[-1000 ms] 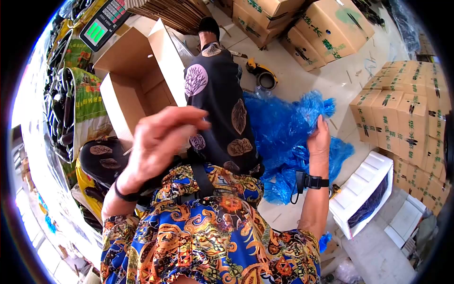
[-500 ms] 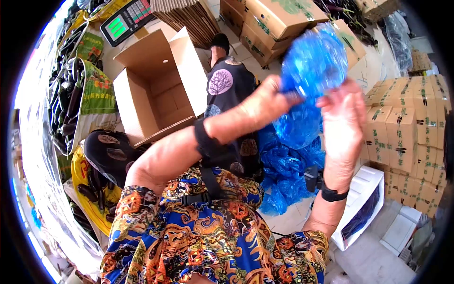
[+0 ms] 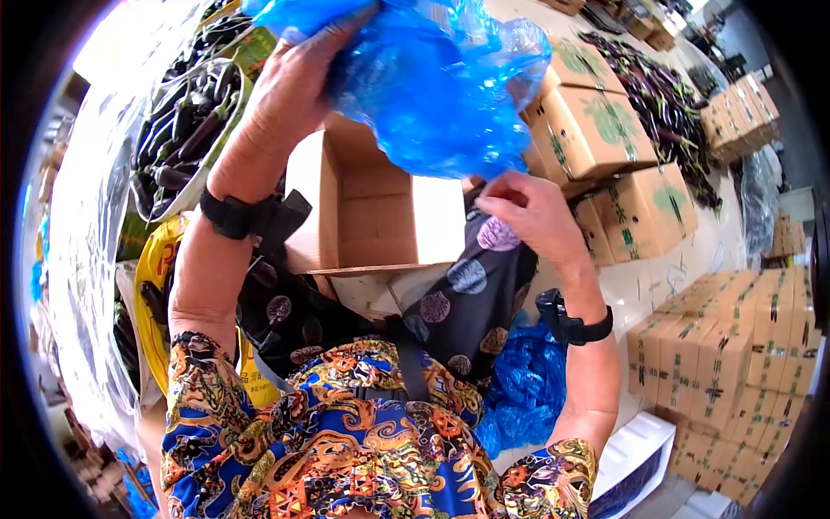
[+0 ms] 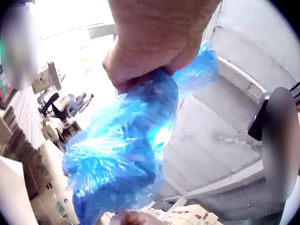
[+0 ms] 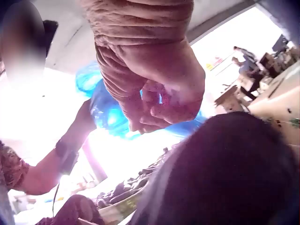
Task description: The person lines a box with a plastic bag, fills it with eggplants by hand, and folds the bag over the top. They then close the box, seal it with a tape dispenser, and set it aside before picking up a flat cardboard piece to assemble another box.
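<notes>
A thin, crinkled blue plastic bag [image 3: 432, 86] is stretched in the air between both hands, above an open cardboard box [image 3: 439, 221]. Its upper left part is gripped by my left hand [image 3: 298, 82]; in the left wrist view the bag [image 4: 122, 145] bunches under the curled fingers. My right hand [image 3: 536, 212] pinches the bag's lower right edge, thumb and fingertips together. In the right wrist view the fingers of the right hand [image 5: 154, 89] are curled, with blue film behind them. The box stands between the person's knees, its top partly hidden by the bag.
More blue bags [image 3: 523, 389] lie on the floor by the right leg. Sacks of eggplants [image 3: 186, 130] stand at the left. Closed cartons [image 3: 596, 130] and a taped carton stack [image 3: 726, 355] are at the right, with a white foam box [image 3: 635, 467] and an eggplant pile [image 3: 657, 104].
A blue bag was lifted from the floor pile at the right, taken in both hands, and carried left over the box. The left hand moved up and left; the bag is now spread wider.
</notes>
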Demonstrator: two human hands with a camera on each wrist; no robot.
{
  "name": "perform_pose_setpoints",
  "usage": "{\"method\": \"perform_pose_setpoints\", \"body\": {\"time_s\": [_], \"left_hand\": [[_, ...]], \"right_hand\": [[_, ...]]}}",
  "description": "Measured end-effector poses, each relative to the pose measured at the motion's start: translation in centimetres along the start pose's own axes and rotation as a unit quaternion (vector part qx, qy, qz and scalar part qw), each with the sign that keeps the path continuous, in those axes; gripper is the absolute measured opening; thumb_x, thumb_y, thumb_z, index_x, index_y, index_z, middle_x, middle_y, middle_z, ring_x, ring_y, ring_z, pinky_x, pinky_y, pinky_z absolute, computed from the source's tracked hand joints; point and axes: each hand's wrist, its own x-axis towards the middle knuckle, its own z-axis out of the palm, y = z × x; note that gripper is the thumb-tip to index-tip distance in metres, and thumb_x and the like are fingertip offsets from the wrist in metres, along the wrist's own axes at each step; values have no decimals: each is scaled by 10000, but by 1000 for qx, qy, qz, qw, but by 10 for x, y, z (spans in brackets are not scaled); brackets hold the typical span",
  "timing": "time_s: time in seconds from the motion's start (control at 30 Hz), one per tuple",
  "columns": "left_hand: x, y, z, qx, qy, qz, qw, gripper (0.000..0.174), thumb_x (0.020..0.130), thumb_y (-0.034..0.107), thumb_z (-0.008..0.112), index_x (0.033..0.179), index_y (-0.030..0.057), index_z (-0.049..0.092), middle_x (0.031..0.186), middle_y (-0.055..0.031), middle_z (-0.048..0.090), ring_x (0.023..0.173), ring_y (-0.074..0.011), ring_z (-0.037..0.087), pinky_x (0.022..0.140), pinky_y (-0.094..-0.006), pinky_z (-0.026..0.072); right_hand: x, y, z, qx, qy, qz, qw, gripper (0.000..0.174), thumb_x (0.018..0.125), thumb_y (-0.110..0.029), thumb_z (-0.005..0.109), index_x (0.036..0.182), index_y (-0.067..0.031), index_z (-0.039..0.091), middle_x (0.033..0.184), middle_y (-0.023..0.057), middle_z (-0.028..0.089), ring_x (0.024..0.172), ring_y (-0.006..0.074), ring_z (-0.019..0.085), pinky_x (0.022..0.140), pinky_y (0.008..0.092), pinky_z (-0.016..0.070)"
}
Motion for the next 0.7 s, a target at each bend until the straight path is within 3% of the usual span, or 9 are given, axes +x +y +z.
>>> {"method": "perform_pose_setpoints", "body": {"time_s": [0.03,0.07,0.17,0.23,0.33,0.43,0.53,0.63,0.7], "left_hand": [[-4,-13,-7,-51,-2,-46,998,658,821,74,714,1432,118,474,1191,-218,654,1101,-351,648,941,-407,506],[-6,-20,-11,-44,2,-38,998,656,818,84,716,1429,118,478,1197,-215,653,1105,-351,646,941,-408,506],[-14,-34,-28,-16,10,-22,1000,654,809,113,720,1421,119,489,1215,-205,649,1115,-353,640,942,-408,505],[-19,-41,-39,5,9,-7,1000,652,804,132,723,1415,119,496,1227,-198,646,1123,-354,636,942,-408,504],[-23,-47,-35,-10,39,46,998,621,806,71,718,1393,140,526,1172,-186,664,1050,-357,656,926,-394,525],[-43,-62,-17,-37,-5,2,999,473,867,25,630,1326,119,575,1208,-205,633,1073,-361,640,926,-401,524],[-52,-65,3,-60,-17,20,998,254,938,138,580,1173,55,632,1089,-200,659,986,-329,654,870,-378,528],[-62,-39,23,-327,-65,-150,931,228,915,87,576,1124,39,654,1043,-138,685,940,-198,640,839,-326,518],[-66,-21,29,-435,-120,-194,871,245,878,50,579,1109,31,657,1030,-122,692,934,-180,634,833,-317,516]], "right_hand": [[12,-14,8,-21,-13,-22,999,229,822,-222,722,868,-2,677,770,177,664,715,204,656,687,345,515],[22,-28,14,-119,43,-72,989,225,827,-175,743,840,25,639,778,54,675,692,124,602,651,302,493],[62,-38,15,-81,73,-43,993,375,784,-231,783,1028,4,623,830,161,695,756,255,698,708,369,549],[89,-32,19,-93,6,-17,996,584,758,-230,810,1276,-75,587,952,146,695,800,210,687,756,335,569],[120,-17,60,-50,-49,-145,987,561,738,-90,798,1275,-116,636,1069,49,634,695,48,559,653,225,522],[135,30,130,-98,-106,-290,946,380,751,-90,752,1124,-111,689,999,139,693,784,247,666,694,355,547],[98,-15,137,-309,-367,-118,870,260,840,-212,645,1066,-89,680,978,233,667,865,402,646,745,444,537],[109,8,127,-220,-182,-234,929,240,899,-227,600,1044,-60,693,954,188,706,866,353,679,742,431,543],[114,-19,87,42,-154,113,981,302,954,-244,563,1153,-34,652,1031,126,709,929,287,681,741,417,562]]}}
